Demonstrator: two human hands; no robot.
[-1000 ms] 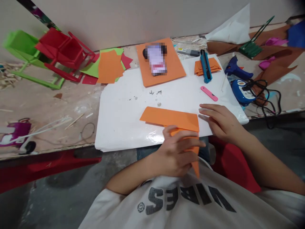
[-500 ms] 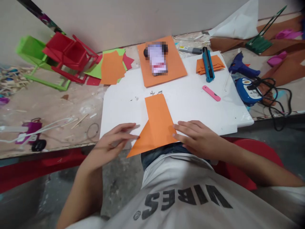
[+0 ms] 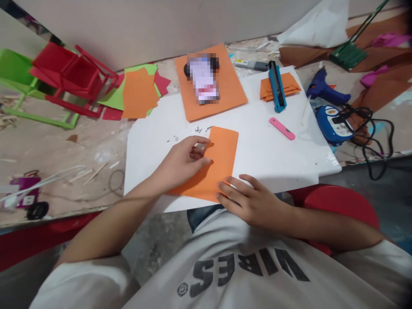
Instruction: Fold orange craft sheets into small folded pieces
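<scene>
A folded orange paper (image 3: pixel 216 161) lies on the white board (image 3: pixel 277 154) near its front edge. My left hand (image 3: pixel 182 161) rests on the paper's left side, its fingers curled and pressing along the left edge. My right hand (image 3: pixel 249 199) lies at the paper's near right corner, fingers stretched out flat, fingertips touching the paper. Neither hand lifts the sheet off the board.
Behind lie an orange sheet (image 3: pixel 225 92) with a blurred object, a blue cutter (image 3: pixel 277 86) on folded orange paper, a pink cutter (image 3: pixel 282 128), a blue glue gun (image 3: pixel 323 90) with black cable, coloured sheets (image 3: pixel 138 92), and red (image 3: pixel 72 73) and green (image 3: pixel 19 77) paper chairs.
The orange paper was turned from lying crosswise to pointing away from me, and its triangular flap no longer shows. My left hand moved onto its left edge; my right hand came to its near corner.
</scene>
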